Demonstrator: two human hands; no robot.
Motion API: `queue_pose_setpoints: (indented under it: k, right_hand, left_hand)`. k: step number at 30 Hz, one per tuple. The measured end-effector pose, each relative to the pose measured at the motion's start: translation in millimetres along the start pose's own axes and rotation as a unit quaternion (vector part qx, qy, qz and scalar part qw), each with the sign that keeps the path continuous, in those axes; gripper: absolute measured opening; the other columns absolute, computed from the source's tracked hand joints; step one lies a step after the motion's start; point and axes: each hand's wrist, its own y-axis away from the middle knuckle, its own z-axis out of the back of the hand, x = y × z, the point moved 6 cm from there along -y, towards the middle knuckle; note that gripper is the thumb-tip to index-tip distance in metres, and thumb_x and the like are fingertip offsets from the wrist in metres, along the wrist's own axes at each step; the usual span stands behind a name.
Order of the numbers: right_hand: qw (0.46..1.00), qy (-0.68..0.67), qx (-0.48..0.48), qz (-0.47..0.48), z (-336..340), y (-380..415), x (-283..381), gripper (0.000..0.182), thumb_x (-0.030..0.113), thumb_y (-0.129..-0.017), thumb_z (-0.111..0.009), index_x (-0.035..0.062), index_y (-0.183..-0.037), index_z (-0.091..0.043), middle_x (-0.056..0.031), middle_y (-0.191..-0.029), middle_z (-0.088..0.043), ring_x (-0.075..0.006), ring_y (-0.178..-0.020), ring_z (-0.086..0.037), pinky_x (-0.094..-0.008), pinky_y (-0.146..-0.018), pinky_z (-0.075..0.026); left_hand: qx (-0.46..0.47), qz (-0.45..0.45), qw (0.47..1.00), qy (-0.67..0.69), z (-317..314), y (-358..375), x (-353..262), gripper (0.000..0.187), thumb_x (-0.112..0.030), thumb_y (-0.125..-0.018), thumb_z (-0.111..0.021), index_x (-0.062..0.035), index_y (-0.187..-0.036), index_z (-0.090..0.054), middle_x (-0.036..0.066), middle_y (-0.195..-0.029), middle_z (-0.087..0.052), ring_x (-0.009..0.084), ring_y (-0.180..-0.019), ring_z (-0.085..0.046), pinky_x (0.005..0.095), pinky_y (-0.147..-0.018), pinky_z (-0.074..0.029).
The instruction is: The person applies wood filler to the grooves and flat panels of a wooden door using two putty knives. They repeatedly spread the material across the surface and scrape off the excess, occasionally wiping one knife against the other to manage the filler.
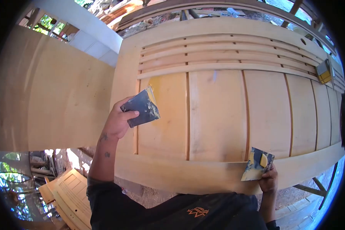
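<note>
My left hand (pixel 118 122) grips a dark, flat putty spreader (pixel 141 109), its face smeared with pale yellow filler along one edge. It is raised over the left end of a wooden door (pixel 218 111) that lies flat in front of me. On the leftmost panel, near the spreader, a yellowish patch (pixel 168 90) shows. Low at the right, my right hand (pixel 269 181) is closed on a second putty spreader (pixel 252 165), over the door's near edge. A rounded lump of yellow filler (pixel 263 160) sits on that one.
A tin with yellow on its side (pixel 324 75) stands on the door's slats at the far right. Left of the door is a large plain wooden board (pixel 61 88). Another panelled door (pixel 71 195) lies lower left. Timber (pixel 130 9) is stacked at the back.
</note>
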Motion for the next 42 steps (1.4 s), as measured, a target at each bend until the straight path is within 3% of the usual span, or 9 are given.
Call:
queue_pose_setpoints:
  k: [5,11,14,20,22,24,31,39,42]
  right_hand:
    - [0.999,-0.005,0.019,-0.027,-43.6,-0.4,-5.4,0.073,-0.002,-0.054,-0.045,-0.0053,-0.127,-0.040,-0.0180,-0.123,-0.052,-0.0322,-0.115,-0.050,-0.0443,-0.102,-0.037]
    - [0.983,-0.097,0.136,-0.075,-114.0,-27.5,-16.9,0.065,-0.010,-0.064,-0.042,-0.0021,-0.128,-0.038,-0.0172,-0.122,-0.050,-0.0304,-0.113,-0.051,-0.0421,-0.097,-0.044]
    - [0.977,-0.105,0.156,-0.099,-145.1,-25.9,-18.2,0.061,-0.012,-0.066,-0.039,-0.0018,-0.126,-0.039,-0.0179,-0.121,-0.051,-0.0306,-0.110,-0.054,-0.0416,-0.094,-0.046]
    - [0.960,-0.103,0.215,-0.145,-175.2,-13.2,-24.6,0.059,-0.013,-0.068,-0.036,0.0007,-0.126,-0.040,-0.0166,-0.116,-0.053,-0.0290,-0.103,-0.058,-0.0400,-0.086,-0.051]
    - [0.948,-0.116,0.254,-0.152,-173.1,-13.0,-26.6,0.059,-0.013,-0.069,-0.036,0.0012,-0.126,-0.040,-0.0163,-0.116,-0.053,-0.0276,-0.102,-0.058,-0.0394,-0.085,-0.051]
    - [0.973,-0.071,0.173,-0.137,-177.9,-10.5,-23.3,0.059,-0.013,-0.068,-0.036,0.0013,-0.125,-0.040,-0.0158,-0.116,-0.054,-0.0270,-0.104,-0.058,-0.0397,-0.086,-0.051]
    - [0.989,0.001,0.123,-0.078,-177.9,-31.3,-40.2,0.054,-0.013,-0.071,-0.036,0.0030,-0.122,-0.043,-0.0103,-0.112,-0.055,-0.0195,-0.097,-0.058,-0.0326,-0.079,-0.050]
    - [0.985,0.072,0.139,-0.066,-171.9,-31.6,-41.7,0.050,-0.012,-0.071,-0.037,0.0008,-0.118,-0.047,-0.0037,-0.099,-0.055,-0.0087,-0.079,-0.050,-0.0219,-0.064,-0.042]
    - [0.982,0.055,0.172,-0.062,-168.7,-21.4,-34.7,0.051,-0.012,-0.071,-0.037,0.0012,-0.120,-0.046,-0.0041,-0.098,-0.056,-0.0090,-0.077,-0.051,-0.0228,-0.062,-0.042]
  left_hand:
    - [0.000,-0.035,0.993,-0.116,-30.2,9.0,-5.1,0.040,0.012,-0.076,-0.047,0.0044,-0.115,-0.054,0.010,-0.100,-0.062,0.0189,-0.092,-0.062,0.0307,-0.080,-0.052]
    - [0.103,-0.396,0.839,-0.357,-147.3,83.3,7.4,0.043,0.013,-0.073,-0.052,0.0014,-0.115,-0.055,0.016,-0.106,-0.057,0.0271,-0.100,-0.059,0.0361,-0.090,-0.048]
    - [0.081,-0.517,0.773,-0.358,-178.3,107.8,21.1,0.047,0.012,-0.070,-0.059,-0.0020,-0.115,-0.054,0.018,-0.111,-0.051,0.0335,-0.105,-0.055,0.0416,-0.093,-0.045]
    - [-0.040,-0.607,0.699,-0.375,-178.3,119.6,54.9,0.049,0.010,-0.071,-0.062,-0.0050,-0.117,-0.052,0.019,-0.115,-0.044,0.0391,-0.111,-0.048,0.0480,-0.092,-0.045]
    - [-0.038,-0.554,0.705,-0.440,-159.7,111.3,71.0,0.045,0.009,-0.074,-0.060,-0.0045,-0.116,-0.054,0.019,-0.119,-0.044,0.0395,-0.111,-0.047,0.0470,-0.094,-0.043]
    - [-0.026,-0.460,0.707,-0.536,-135.8,99.7,93.7,0.044,0.010,-0.074,-0.058,-0.0048,-0.115,-0.054,0.018,-0.121,-0.043,0.0399,-0.111,-0.047,0.0465,-0.094,-0.043]
    - [0.034,-0.313,0.836,-0.450,-125.9,118.1,19.8,0.053,0.016,-0.067,-0.047,-0.0040,-0.115,-0.056,0.016,-0.116,-0.052,0.0327,-0.112,-0.050,0.0399,-0.095,-0.042]
    - [0.046,-0.366,0.733,-0.571,-153.1,104.2,5.8,0.052,0.015,-0.065,-0.049,-0.0061,-0.112,-0.059,0.012,-0.113,-0.056,0.0330,-0.108,-0.052,0.0412,-0.091,-0.043]
    - [0.076,-0.354,0.744,-0.562,-158.8,100.3,-0.1,0.052,0.014,-0.065,-0.049,-0.0063,-0.112,-0.059,0.011,-0.112,-0.057,0.0320,-0.108,-0.052,0.0408,-0.091,-0.043]
